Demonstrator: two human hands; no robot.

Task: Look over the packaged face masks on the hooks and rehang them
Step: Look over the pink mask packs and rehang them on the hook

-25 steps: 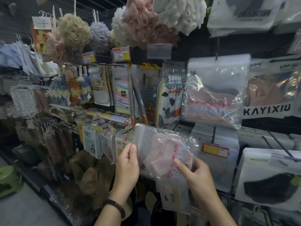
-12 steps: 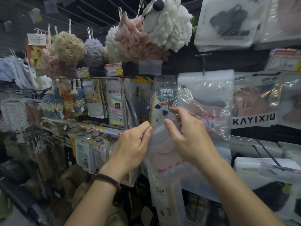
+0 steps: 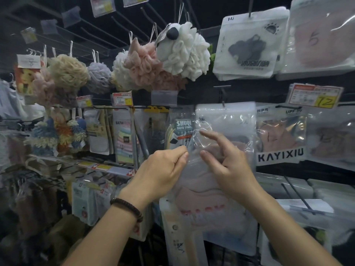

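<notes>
Both hands have carried the pink face mask packet (image 3: 203,191) up from lower down, and the right forefinger has straightened. The left hand (image 3: 163,169) pinches the packet's clear top edge. The right hand (image 3: 228,166) lies against that top, thumb and forefinger spread; I cannot tell whether it grips. The packet dangles below both hands, in front of a hanging mask packet (image 3: 226,116). A KAYIXIU packet (image 3: 280,139) hangs to the right hand's right.

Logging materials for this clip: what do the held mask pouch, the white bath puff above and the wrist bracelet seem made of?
Mask pouch: thin clear plastic film, glossy; it crinkles and glints.
White bath puff: ruffled mesh, probably nylon, matte.
Bracelet: dark, beaded or braided; perhaps wood or cord, the view leaves it open.
</notes>
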